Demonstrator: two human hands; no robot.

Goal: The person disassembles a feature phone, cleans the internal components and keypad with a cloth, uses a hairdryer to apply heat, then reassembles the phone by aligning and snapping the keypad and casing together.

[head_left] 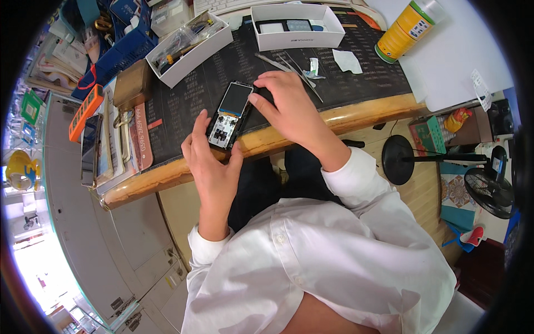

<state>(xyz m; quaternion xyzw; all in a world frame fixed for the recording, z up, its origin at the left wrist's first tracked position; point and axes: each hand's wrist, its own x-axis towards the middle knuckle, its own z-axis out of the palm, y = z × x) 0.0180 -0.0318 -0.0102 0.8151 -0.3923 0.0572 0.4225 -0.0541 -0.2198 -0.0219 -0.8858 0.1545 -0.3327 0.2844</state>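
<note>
An opened mobile phone [231, 116] with its dark screen on top and bare white keypad board below lies tilted at the front of the desk. My left hand [208, 158] grips its lower end, fingers along the left side and thumb at the lower right corner. At the upper right edge, the thumb and index finger of my right hand [286, 100] are curled against the phone. Just beyond lie metal tweezers [303, 78], a thin metal tool [271, 61] and a small piece of crumpled foil [313, 68].
A white box of small parts [189, 50] and another white box with phone parts [297, 39] stand behind. A yellow canister [405, 30] is at back right, paper scrap [347, 61] nearby. At left are an orange multimeter [86, 113], brown box [132, 83] and blue basket [119, 53].
</note>
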